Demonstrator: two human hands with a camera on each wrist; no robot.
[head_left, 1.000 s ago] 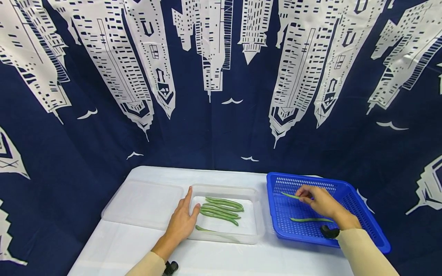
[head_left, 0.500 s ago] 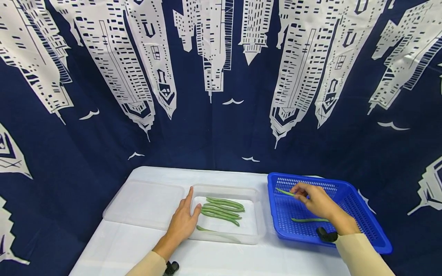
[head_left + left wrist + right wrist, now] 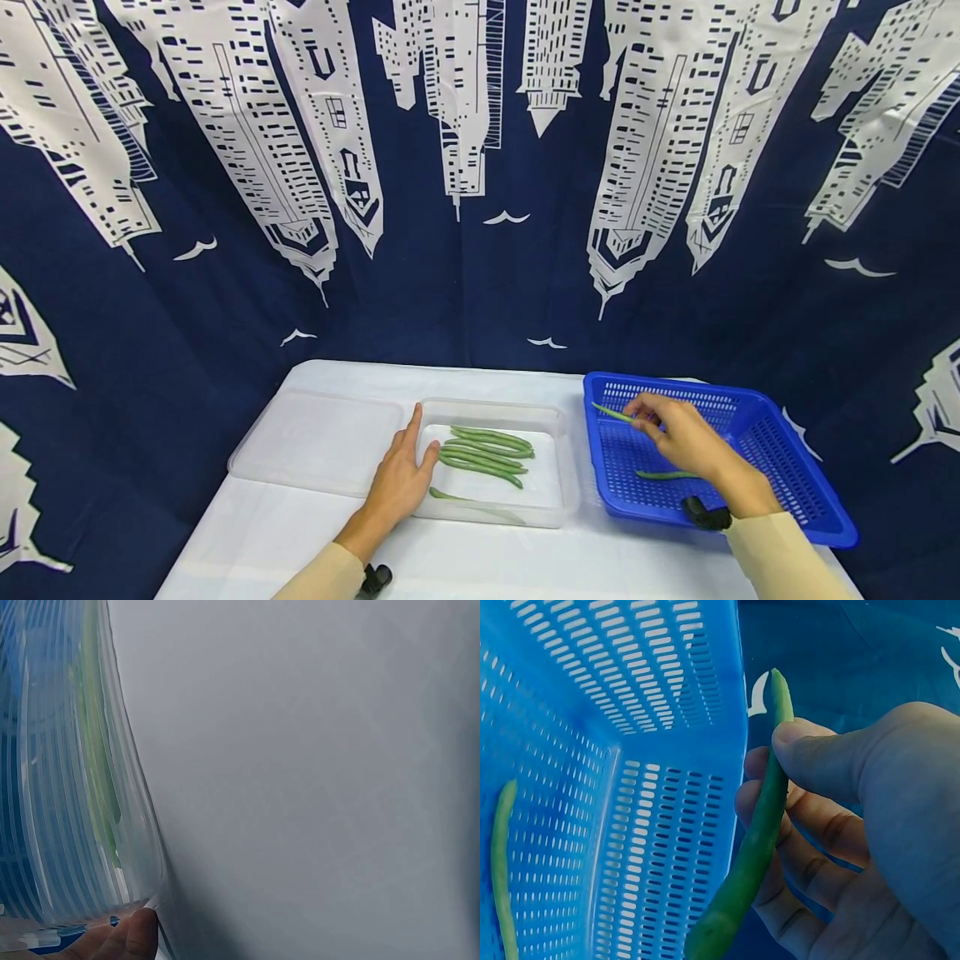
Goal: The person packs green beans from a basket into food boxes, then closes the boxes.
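Note:
My right hand (image 3: 678, 433) pinches a green bean (image 3: 759, 825) between thumb and fingers, over the blue plastic basket (image 3: 611, 496). One more green bean (image 3: 502, 870) lies on the basket floor, partly covered by the right hand in the head view. At the clear plastic container (image 3: 551, 517), my left hand (image 3: 401, 479) rests against the left wall with straight fingers, the thumb over the rim. Several green beans (image 3: 487, 454) lie side by side inside, and a single bean (image 3: 450, 497) sits apart near the front wall. In the left wrist view, fingertips (image 3: 142, 934) touch the container's corner.
A clear flat lid (image 3: 315, 442) lies on the white table (image 3: 495, 567) left of the container. The basket stands to the container's right with a narrow gap between them. Behind the table hangs a dark blue cloth (image 3: 465, 317) printed with white buildings and birds.
My right hand has moved slightly left and up within the basket area, carrying the pinched green bean toward the basket's left side. The left hand keeps its place at the container.

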